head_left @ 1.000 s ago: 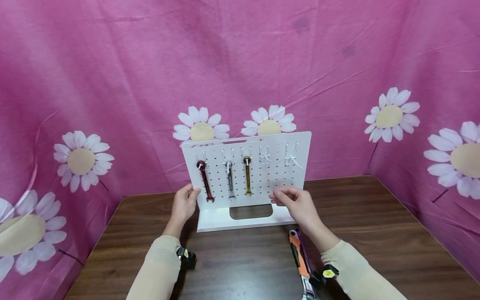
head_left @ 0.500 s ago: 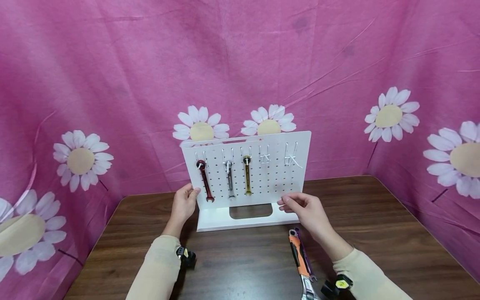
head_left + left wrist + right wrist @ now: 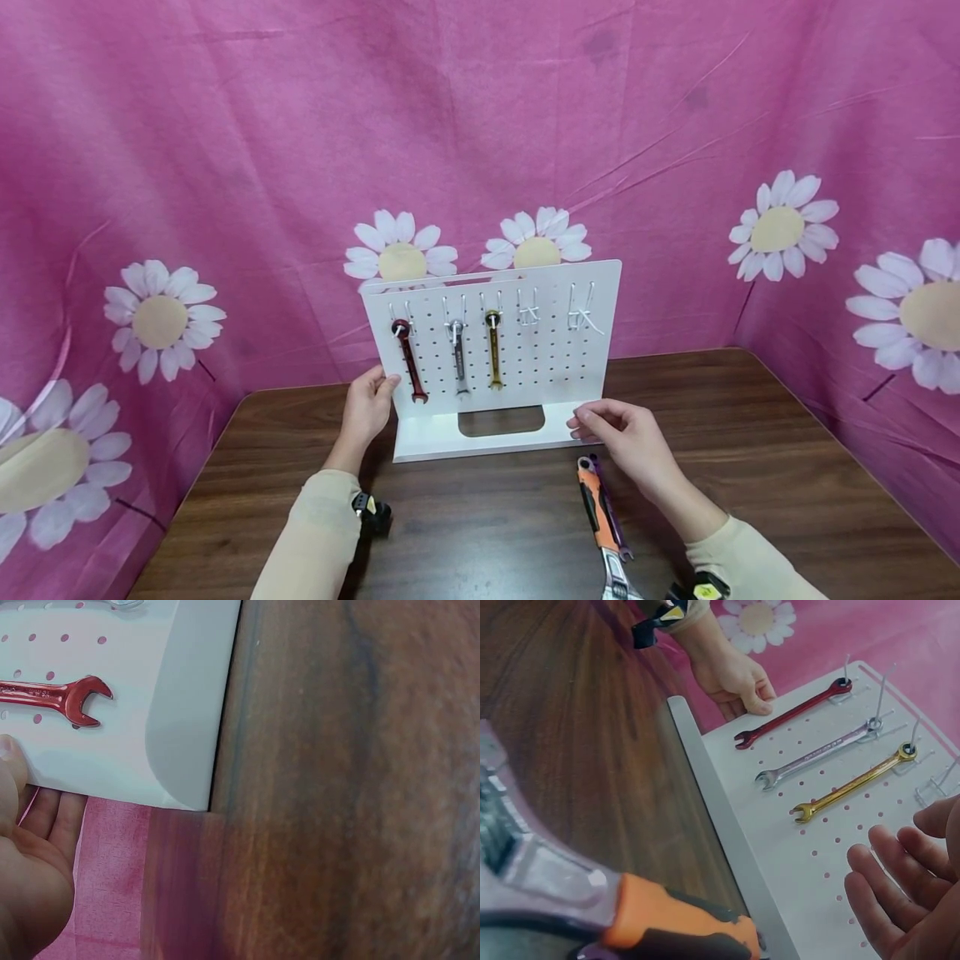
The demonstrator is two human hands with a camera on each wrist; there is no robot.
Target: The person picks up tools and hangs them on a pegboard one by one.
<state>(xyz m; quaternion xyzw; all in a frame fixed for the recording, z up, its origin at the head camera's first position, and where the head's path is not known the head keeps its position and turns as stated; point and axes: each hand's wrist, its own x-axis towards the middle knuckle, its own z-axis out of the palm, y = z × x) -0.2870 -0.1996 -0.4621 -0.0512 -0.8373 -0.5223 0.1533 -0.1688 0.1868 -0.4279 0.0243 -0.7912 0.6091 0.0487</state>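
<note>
A white pegboard stand (image 3: 525, 367) stands upright on the table. My left hand (image 3: 369, 404) grips its left edge, thumb in front and fingers behind, as the left wrist view shows. From hooks on the board hang a red wrench (image 3: 410, 362), a silver wrench (image 3: 459, 358) and a gold wrench (image 3: 494, 350). My right hand (image 3: 626, 433), fingers loosely bent and holding nothing, is by the board's lower right corner. Below it on the table lie an adjustable wrench (image 3: 597, 512) with an orange and black handle and, close alongside, a purple wrench (image 3: 615, 517), partly hidden.
Two bare white hooks, a left one (image 3: 529, 312) and a right one (image 3: 581, 318), are on the board's right half. The dark wooden table (image 3: 480, 525) ends at a pink flowered curtain (image 3: 480, 150) behind and on both sides.
My right hand has moved right and down, from in front of the board to its lower right corner. The left hand and the hanging wrenches have stayed in place.
</note>
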